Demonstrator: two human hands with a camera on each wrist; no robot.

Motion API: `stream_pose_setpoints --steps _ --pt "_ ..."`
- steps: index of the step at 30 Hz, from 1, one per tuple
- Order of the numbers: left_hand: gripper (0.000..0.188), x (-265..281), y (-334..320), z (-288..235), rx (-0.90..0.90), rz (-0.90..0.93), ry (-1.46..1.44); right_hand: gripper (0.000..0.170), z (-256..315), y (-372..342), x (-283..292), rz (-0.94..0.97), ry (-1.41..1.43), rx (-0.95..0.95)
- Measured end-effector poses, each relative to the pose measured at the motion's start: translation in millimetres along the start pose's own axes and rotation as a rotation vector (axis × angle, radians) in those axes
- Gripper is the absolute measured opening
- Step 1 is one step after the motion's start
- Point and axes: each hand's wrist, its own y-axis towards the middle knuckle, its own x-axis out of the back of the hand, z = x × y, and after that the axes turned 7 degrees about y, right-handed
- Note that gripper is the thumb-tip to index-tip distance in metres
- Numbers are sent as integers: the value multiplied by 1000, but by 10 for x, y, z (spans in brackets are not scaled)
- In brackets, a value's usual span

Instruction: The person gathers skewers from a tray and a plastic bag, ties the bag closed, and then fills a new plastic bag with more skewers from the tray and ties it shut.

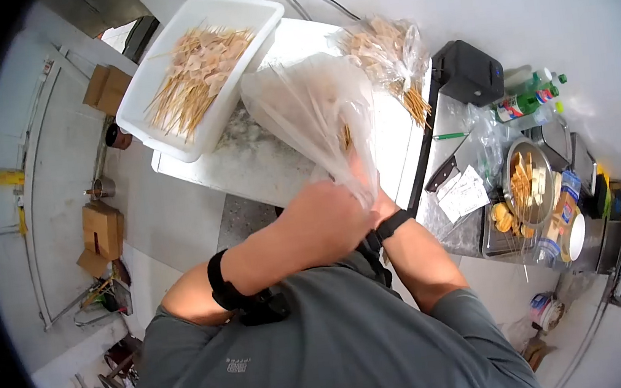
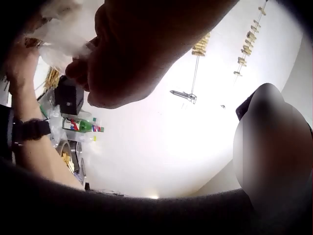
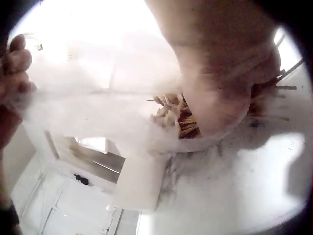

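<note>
A clear plastic bag point(image 1: 299, 92) puffs up over the front of the white table, with a bunch of skewers point(image 1: 348, 137) inside it. My left hand point(image 1: 332, 214) pinches the bag's gathered plastic; the right wrist view shows those fingers point(image 3: 18, 61) curled at its far end. Partly hidden behind it, my right hand point(image 1: 382, 203) grips the skewers. In the right wrist view, my right hand point(image 3: 220, 103) wraps round the bunch, with pale pieces of food point(image 3: 168, 110) on one side and bare stick ends point(image 3: 281, 103) on the other.
A white plastic tub point(image 1: 136, 110) of loose skewers stands at the table's left. A bagged bunch of skewers point(image 1: 386, 51) lies at the back right. Farther right are a black box point(image 1: 469, 72), green bottles point(image 1: 526, 104), a knife point(image 1: 442, 175), paper point(image 1: 464, 194) and a metal bowl point(image 1: 509, 179).
</note>
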Motion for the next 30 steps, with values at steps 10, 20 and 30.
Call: stream_pose_setpoints --steps 10,20,30 --pt "19 2 -142 141 -16 -252 50 101 355 -216 455 -20 10 14" --pt "21 285 -121 164 -74 -158 105 85 987 -224 1185 -356 -91 927" --pt "32 764 12 795 55 -176 -88 26 1001 137 1003 200 567 419"
